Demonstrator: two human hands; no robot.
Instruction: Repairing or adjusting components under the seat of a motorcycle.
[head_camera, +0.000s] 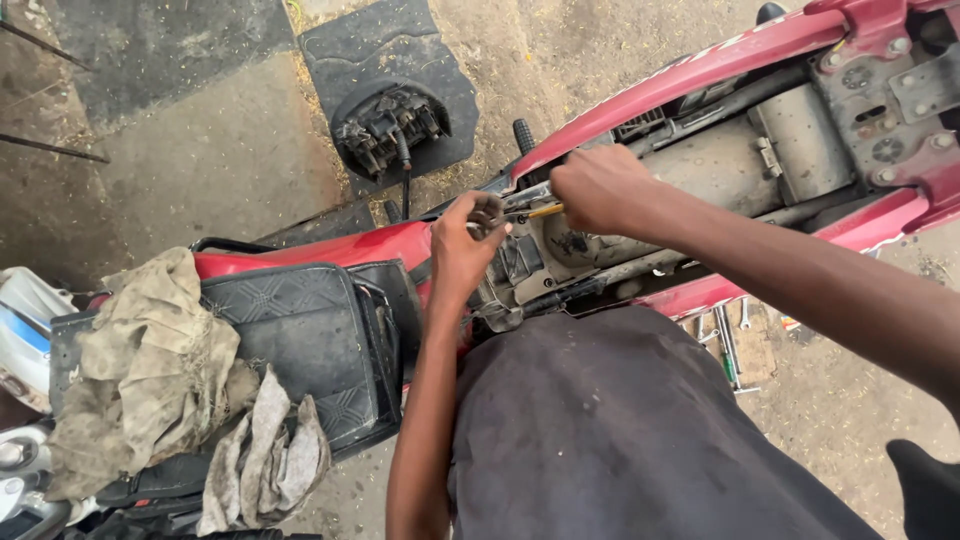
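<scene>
Two hands meet over the open frame of the red motorcycle, seat off. Your left hand comes up from below, forearm near vertical, wrist bent forward, fingers curled shut around a small metal ring-shaped part at the frame's middle. Your right hand comes in from the right, forearm running diagonally down to the lower right edge, knuckles up, fist closed on a screwdriver; only its yellow shaft section and metal tip show past the fist, pointing left toward the left hand. The tip sits just beside or touching the part in the left fingers, can't tell which. Both hands are near each other, almost touching, directly above the grimy grey inner tray of the frame.

Black removed seat lies left of your left arm, with dirty rags piled on it. A black tail-lamp housing with wiring sits on a dark mat on the concrete ground beyond the bike. Wrenches lie on the ground under the right forearm. Your dark-clothed lap fills the bottom centre.
</scene>
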